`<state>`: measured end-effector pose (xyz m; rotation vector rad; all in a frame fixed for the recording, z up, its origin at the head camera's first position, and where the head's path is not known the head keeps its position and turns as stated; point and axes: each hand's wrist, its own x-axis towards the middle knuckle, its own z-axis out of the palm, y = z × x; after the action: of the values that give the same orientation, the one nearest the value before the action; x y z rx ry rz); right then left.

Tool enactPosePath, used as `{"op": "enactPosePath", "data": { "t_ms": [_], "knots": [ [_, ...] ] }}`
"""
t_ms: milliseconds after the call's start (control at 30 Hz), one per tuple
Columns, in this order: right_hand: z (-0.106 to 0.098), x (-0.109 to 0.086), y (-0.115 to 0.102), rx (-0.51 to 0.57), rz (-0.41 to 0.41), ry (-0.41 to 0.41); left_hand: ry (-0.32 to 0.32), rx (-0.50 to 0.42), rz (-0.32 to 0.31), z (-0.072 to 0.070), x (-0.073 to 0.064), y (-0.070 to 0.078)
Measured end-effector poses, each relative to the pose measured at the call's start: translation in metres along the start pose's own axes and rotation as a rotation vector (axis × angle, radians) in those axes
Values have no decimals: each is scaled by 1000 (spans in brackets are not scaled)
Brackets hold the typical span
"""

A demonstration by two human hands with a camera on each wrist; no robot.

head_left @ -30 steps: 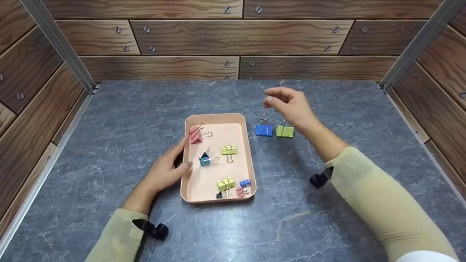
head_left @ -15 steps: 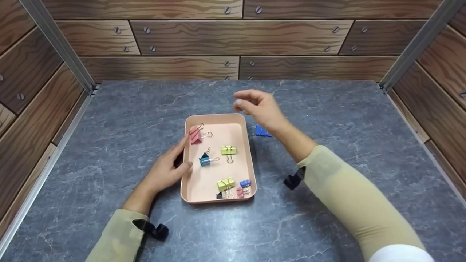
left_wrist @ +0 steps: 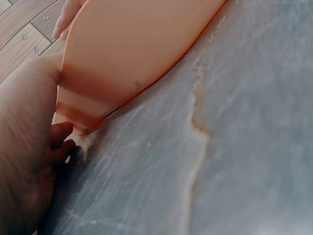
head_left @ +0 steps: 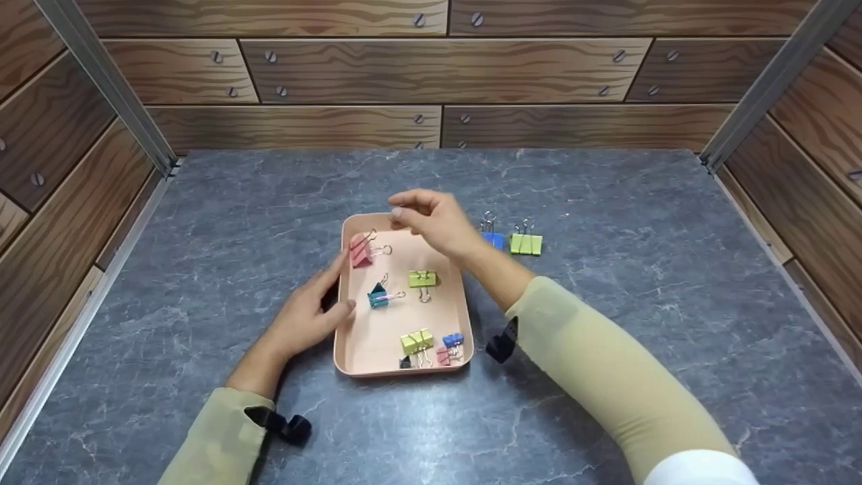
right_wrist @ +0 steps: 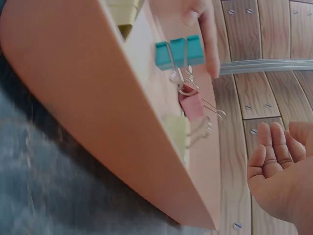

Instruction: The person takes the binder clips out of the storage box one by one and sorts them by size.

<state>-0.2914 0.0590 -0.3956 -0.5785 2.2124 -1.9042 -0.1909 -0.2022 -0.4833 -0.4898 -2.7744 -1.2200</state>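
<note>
A blue metal binder clip (head_left: 494, 240) and a lime-green one (head_left: 526, 244) stand on the marbled bench (head_left: 202, 269), apparently done; seven clips (head_left: 378, 300) seem left in the peach rectangular tray (head_left: 367, 347). The left hand (head_left: 308, 315) pinches its wall; the empty right hand (head_left: 433, 221) hovers, loosely curled.

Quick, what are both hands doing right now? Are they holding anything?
Left hand: holding the side of the pink tray.
Right hand: open, loosely curved, with nothing to be seen in it.

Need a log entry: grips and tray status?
Left grip holds tray by left side. Right grip over far end, looks empty. Clips inside; blue clip, green clip outside, right. No obstruction seen.
</note>
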Motion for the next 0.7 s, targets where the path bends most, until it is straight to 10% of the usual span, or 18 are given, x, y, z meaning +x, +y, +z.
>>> {"op": "enactPosePath", "data": {
  "t_ms": [700],
  "knots": [
    [15,8,23,-3,186,-89,-11,4,-5,0,0,0]
  ]
}}
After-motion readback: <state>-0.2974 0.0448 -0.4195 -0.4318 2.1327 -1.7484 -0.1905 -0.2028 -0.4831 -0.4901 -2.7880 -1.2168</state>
